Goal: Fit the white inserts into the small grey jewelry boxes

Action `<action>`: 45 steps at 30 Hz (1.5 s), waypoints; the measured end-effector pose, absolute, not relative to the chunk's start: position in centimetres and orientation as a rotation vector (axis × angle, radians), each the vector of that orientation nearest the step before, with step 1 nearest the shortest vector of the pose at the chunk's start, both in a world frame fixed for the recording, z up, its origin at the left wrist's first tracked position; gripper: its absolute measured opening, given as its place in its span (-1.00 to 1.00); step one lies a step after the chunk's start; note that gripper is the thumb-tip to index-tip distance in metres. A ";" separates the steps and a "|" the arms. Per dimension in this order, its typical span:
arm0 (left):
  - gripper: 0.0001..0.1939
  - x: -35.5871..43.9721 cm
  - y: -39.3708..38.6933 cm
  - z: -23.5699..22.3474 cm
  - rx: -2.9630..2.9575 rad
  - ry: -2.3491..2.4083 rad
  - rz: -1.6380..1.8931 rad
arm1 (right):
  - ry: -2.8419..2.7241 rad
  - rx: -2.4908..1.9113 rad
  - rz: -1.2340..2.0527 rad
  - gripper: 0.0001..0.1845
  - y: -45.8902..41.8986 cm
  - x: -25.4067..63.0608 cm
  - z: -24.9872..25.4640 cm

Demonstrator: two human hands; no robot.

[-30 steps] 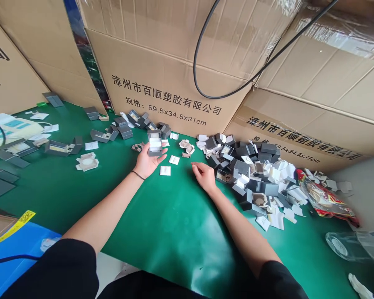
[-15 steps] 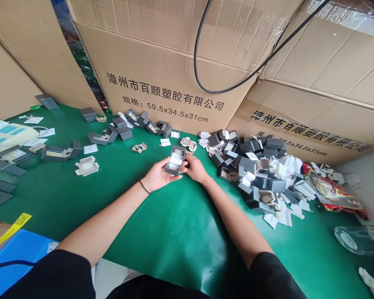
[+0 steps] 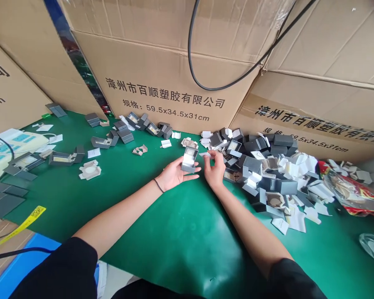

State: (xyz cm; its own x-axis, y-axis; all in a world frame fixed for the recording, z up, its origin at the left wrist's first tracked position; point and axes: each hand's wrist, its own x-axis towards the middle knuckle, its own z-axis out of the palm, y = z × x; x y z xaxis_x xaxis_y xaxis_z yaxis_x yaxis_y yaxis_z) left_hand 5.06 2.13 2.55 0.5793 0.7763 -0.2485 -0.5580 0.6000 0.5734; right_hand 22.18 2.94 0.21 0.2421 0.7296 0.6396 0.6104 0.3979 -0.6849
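Right hand (image 3: 215,168) pinching white slip (image 3: 204,154), left hand (image 3: 173,173) cradling open box (image 3: 189,160), box heap (image 3: 253,164) alongside, cartons (image 3: 162,68) behind

The little box (image 3: 190,160) is dark grey outside and white inside, the tabletop (image 3: 174,232)'s bright green, the cartons (image 3: 162,54) brown with black lettering, both sleeves (image 3: 56,270) black.

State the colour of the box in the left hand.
The box is dark grey, with white inside; head view.

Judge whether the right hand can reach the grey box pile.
Probably yes: the right hand sits beside the grey box pile, nothing visibly between, though its fingers apparently pinch a white piece.
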 end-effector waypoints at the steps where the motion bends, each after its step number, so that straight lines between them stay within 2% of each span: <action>1: -0.63 5.5 2.5 2.4 0.496 0.512 0.798 | -1.426 -1.282 0.091 -0.79 3.2 22.6 0.3; 6: -0.65 5.7 3.4 1.8 0.660 0.486 0.682 | -1.428 -1.173 0.059 -0.82 3.4 23.2 0.6; 12: -0.79 5.6 3.2 1.9 0.603 0.619 0.788 | -1.609 -0.888 -0.006 -0.85 2.3 21.6 1.0; 22: -0.77 5.9 3.3 2.0 0.622 0.642 0.745 | -1.727 -1.055 -0.034 -0.73 2.8 22.3 0.6; 34: -0.78 6.0 2.9 2.1 0.666 0.628 0.725 | -1.735 -1.051 -0.008 -0.77 3.0 22.3 0.4; 39: -0.76 5.9 2.9 1.9 0.640 0.592 0.719 | -1.724 -1.109 -0.141 -0.80 3.0 22.4 0.5; 45: -0.68 6.0 3.2 1.7 0.593 0.576 0.709 | -1.829 -1.254 -0.187 -0.68 2.9 22.4 0.1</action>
